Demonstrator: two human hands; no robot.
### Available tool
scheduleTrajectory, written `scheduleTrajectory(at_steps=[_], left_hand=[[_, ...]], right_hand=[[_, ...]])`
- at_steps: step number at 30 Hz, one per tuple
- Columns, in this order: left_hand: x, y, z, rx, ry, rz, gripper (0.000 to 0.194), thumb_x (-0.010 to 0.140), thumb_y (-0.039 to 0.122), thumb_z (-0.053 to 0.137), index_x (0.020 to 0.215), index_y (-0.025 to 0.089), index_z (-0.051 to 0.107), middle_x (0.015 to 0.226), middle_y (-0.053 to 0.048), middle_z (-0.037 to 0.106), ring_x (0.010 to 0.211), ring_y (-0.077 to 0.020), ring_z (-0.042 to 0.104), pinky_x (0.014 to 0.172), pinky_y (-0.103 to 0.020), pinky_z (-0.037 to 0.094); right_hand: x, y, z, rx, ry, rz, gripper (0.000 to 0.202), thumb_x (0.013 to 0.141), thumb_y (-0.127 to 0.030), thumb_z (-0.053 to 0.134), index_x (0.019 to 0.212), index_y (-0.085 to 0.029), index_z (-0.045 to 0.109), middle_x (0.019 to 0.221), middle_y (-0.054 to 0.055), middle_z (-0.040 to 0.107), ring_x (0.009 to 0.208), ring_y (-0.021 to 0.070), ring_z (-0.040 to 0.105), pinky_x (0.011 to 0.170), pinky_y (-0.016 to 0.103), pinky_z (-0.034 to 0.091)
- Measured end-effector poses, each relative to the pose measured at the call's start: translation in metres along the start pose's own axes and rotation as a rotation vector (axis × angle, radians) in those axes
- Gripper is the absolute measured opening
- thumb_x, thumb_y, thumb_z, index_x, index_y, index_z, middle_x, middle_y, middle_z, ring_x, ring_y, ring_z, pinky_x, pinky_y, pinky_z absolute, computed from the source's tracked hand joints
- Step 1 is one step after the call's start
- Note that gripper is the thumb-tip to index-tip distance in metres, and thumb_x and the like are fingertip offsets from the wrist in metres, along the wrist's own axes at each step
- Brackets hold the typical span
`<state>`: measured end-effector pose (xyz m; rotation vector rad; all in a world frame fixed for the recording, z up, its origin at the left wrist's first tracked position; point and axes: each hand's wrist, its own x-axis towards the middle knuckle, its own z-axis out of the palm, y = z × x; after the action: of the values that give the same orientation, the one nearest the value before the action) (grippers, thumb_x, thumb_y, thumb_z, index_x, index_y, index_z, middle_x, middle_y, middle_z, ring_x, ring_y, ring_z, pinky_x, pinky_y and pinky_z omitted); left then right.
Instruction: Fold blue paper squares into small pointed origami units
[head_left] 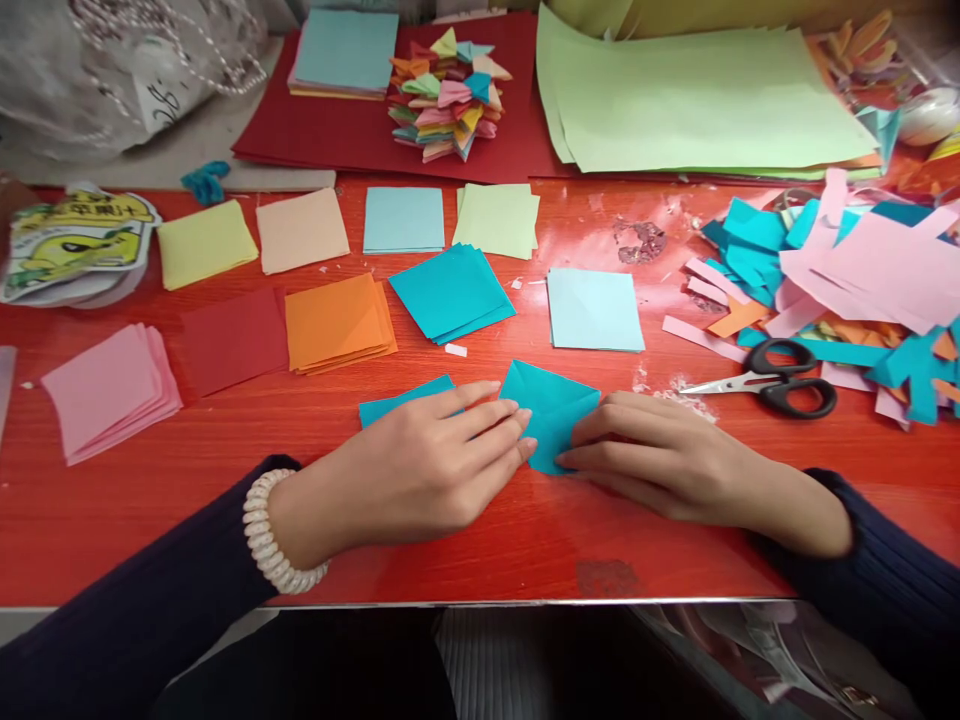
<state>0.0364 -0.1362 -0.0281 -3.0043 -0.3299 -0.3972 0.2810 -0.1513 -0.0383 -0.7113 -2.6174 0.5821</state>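
A creased teal paper square [551,410] lies turned on the red table between my two hands. My left hand [442,455] rests palm down with fingers stretched out, its fingertips at the square's left edge; part of another teal paper [405,400] shows behind it. My right hand [664,450] has its fingers together at the square's right corner, holding it by the edge. Just beyond lie a stack of teal squares [452,292] and a stack of pale blue squares [595,309].
Black-handled scissors [772,380] lie right of my right hand, beside a heap of paper scraps [862,270]. Orange [337,322], red [234,340] and pink stacks [112,390] sit left. A folded paper ornament [450,95] and green sheets [705,100] are at the back.
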Motion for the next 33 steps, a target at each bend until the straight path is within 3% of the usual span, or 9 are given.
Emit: scheduleTrajectory(at_steps=[6,10,17,29,31,33], left_hand=[[0.002,0.003,-0.003,-0.088,0.047,-0.038,0.024,0.089,0.009,0.04,0.096,0.007,0.063,0.096,-0.011,0.067,0.096,-0.0214,0.061,0.085,-0.035,0.053],[0.0,0.003,-0.006,-0.146,0.053,-0.054,0.028,0.09,0.009,0.036,0.093,0.008,0.064,0.095,-0.01,0.067,0.096,-0.021,0.062,0.083,-0.034,0.053],[0.0,0.002,-0.004,-0.11,0.024,0.0,0.027,0.091,0.011,0.038,0.105,0.007,0.06,0.099,-0.012,0.066,0.099,-0.0238,0.06,0.081,-0.036,0.054],[0.001,0.005,-0.004,-0.068,0.001,-0.004,0.026,0.091,0.01,0.037,0.1,0.009,0.062,0.095,-0.011,0.066,0.099,-0.0219,0.06,0.082,-0.035,0.053],[0.001,0.004,-0.004,-0.072,0.0,-0.01,0.025,0.091,0.01,0.038,0.1,0.009,0.062,0.096,-0.01,0.066,0.099,-0.0217,0.06,0.082,-0.035,0.053],[0.001,0.005,-0.004,-0.076,0.0,-0.018,0.024,0.091,0.011,0.039,0.1,0.009,0.062,0.096,-0.01,0.066,0.1,-0.0217,0.059,0.082,-0.035,0.053]], right_hand=[[0.01,-0.008,0.006,0.138,0.09,0.228,0.013,0.088,-0.012,0.046,0.096,-0.017,0.056,0.089,0.006,0.058,0.08,0.0115,0.056,0.068,0.022,0.046],[0.012,-0.011,0.011,0.067,0.122,0.283,0.008,0.088,-0.015,0.047,0.091,-0.017,0.055,0.084,0.005,0.057,0.072,0.0118,0.055,0.062,0.023,0.046],[0.011,-0.012,0.017,-0.025,0.13,0.372,0.007,0.088,-0.022,0.047,0.089,-0.017,0.052,0.08,0.004,0.053,0.062,0.0108,0.049,0.055,0.024,0.041],[0.009,-0.016,0.021,-0.109,0.179,0.446,0.005,0.087,-0.019,0.048,0.089,-0.016,0.051,0.077,0.003,0.05,0.059,0.0101,0.047,0.052,0.023,0.039],[0.002,-0.015,0.019,-0.157,0.23,0.394,0.009,0.086,-0.02,0.049,0.094,-0.016,0.051,0.077,0.003,0.051,0.061,0.0106,0.048,0.053,0.023,0.04],[-0.004,-0.016,0.015,-0.224,0.251,0.232,0.016,0.085,-0.021,0.052,0.1,-0.017,0.053,0.072,0.001,0.05,0.06,0.0116,0.048,0.053,0.025,0.04]])
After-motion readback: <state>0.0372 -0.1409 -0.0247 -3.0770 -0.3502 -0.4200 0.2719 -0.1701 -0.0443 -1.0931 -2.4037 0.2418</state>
